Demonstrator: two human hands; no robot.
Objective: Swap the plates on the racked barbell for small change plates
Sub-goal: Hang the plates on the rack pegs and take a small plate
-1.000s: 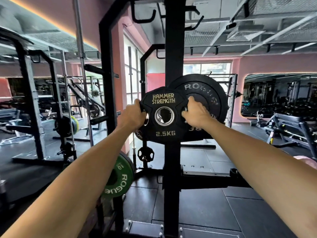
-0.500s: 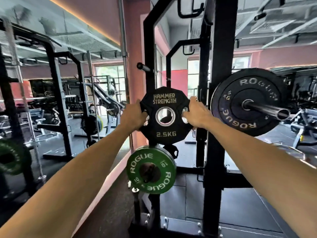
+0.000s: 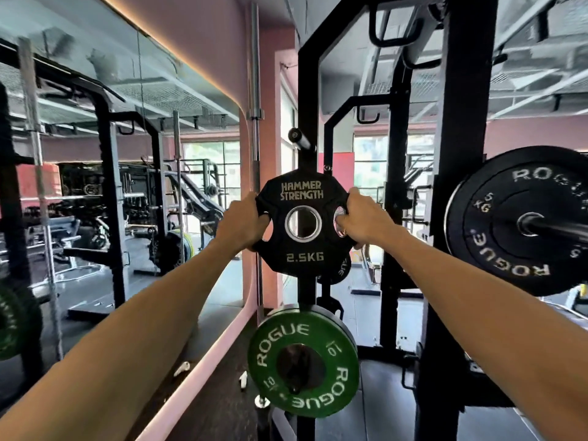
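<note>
Head view: 2.5KG change plate (image 3: 304, 230) held up at frame centre, in front of black rack upright (image 3: 308, 122).
Left hand (image 3: 243, 222): grips plate's left edge, fingers curled round rim, thumb side facing cam.
Right hand (image 3: 366, 218): grips right edge, fingertips hooked thru the grip slot.
Plate face: upright, "HAMMER STRENGTH" lettering toward cam, steel-ringed centre hole clear.
Barbell (image 3: 560, 229): right of frame, sleeve end pointing at cam, black 5 kg Rogue plate (image 3: 515, 221) on it. Apart from held plate.
Storage: green 10 Rogue plate (image 3: 304, 361) on peg, lower centre, below held plate; bare peg (image 3: 299, 140) above it.
Handling (judgement): light, rigid, coated so prob. not slick; slots give sure hold. Two-hand grip more than enough.
Risk (est.): hole must line up w/ sleeve or peg; pinched fingers if slid on w/ fingers in the slot.
</note>
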